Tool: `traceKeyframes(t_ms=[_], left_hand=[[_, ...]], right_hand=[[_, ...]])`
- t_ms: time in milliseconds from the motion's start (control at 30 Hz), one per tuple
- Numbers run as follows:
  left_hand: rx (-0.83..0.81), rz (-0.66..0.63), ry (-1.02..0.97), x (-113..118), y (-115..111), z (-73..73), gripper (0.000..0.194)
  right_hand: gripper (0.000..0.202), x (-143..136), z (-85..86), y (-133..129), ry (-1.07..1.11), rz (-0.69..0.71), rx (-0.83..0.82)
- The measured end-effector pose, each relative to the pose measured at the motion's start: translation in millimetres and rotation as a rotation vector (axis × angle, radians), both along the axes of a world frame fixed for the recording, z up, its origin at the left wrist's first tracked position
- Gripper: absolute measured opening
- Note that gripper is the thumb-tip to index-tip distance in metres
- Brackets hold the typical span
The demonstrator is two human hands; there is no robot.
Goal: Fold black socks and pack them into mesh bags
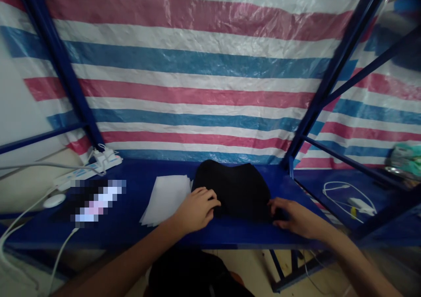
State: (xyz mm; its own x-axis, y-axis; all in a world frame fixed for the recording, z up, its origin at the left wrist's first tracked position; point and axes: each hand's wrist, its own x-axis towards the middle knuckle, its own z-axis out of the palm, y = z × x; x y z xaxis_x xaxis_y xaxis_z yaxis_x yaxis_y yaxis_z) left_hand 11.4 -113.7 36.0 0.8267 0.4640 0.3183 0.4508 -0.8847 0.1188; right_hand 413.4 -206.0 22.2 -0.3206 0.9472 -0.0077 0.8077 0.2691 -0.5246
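A black cloth-like item point(241, 189) lies on the blue tabletop point(230, 237), right of the middle. My left hand point(198, 208) rests at its left edge, with the fingers curled together; whether they pinch the cloth is hard to see. At the item's right edge is my right hand point(291, 216), its thumb and fingers apart and the fingertips touching the black fabric. A loose stack of white paper sheets point(167, 197) lies just left of the black item, partly behind my left forearm.
On the left are a white power strip point(88, 172) with plugs and cables, a white round object point(54, 201) and a pixelated device point(98, 202). Blue metal posts point(309, 108) frame a striped plastic sheet. A white cable point(348, 184) lies on the right-hand surface.
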Motion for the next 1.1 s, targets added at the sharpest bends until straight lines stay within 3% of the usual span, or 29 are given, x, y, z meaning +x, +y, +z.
traceKeyframes(t_ms=[133, 200, 267, 367, 467, 567, 667, 800, 900, 1000, 1100], left_hand=[[0.014, 0.098, 0.002, 6.5, 44.8, -2.5, 0.035], [-0.019, 0.131, -0.004, 6.5, 62.2, 0.5, 0.034], [-0.112, 0.084, -0.05, -1.8, 75.6, 6.7, 0.036], [-0.24, 0.061, -0.289, -36.0, 93.9, 19.5, 0.043], [-0.278, 0.279, -0.47, -85.2, 116.8, 29.3, 0.057], [-0.513, 0.386, -0.224, -121.1, 141.4, 29.5, 0.084], [-0.666, 0.429, 0.026, -128.7, 158.9, 22.1, 0.099], [-0.703, 0.496, 0.175, -118.9, 164.1, 15.4, 0.099], [-0.809, 0.476, 0.208, -116.7, 156.8, 15.5, 0.073], [-0.752, 0.418, 0.163, -120.1, 144.2, 16.9, 0.047], [-0.642, 0.415, 0.034, -127.2, 127.9, 20.0, 0.041]], right_hand=[[0.029, -14.6, -16.8, 56.8, -0.04, 0.011, 0.184], [0.03, -21.6, -17.7, 79.5, -0.065, -0.007, 0.234], [0.029, -26.5, -13.4, 93.0, -0.104, -0.02, 0.236], [0.035, -28.6, -2.2, 97.6, -0.123, -0.004, 0.151], [0.039, -29.1, 5.6, 94.2, -0.017, -0.024, 0.159], [0.035, -38.0, 7.4, 91.6, 0.106, -0.087, 0.334], [0.028, -59.6, 9.5, 88.6, 0.233, -0.125, 0.52], [0.017, -100.6, 16.9, 81.2, 0.399, -0.069, 0.653], [0.016, -131.6, 18.8, 77.4, 0.49, 0.007, 0.618], [0.02, -159.3, 11.1, 75.7, 0.532, 0.051, 0.462], [0.03, -184.6, -5.5, 74.8, 0.557, 0.068, 0.182]])
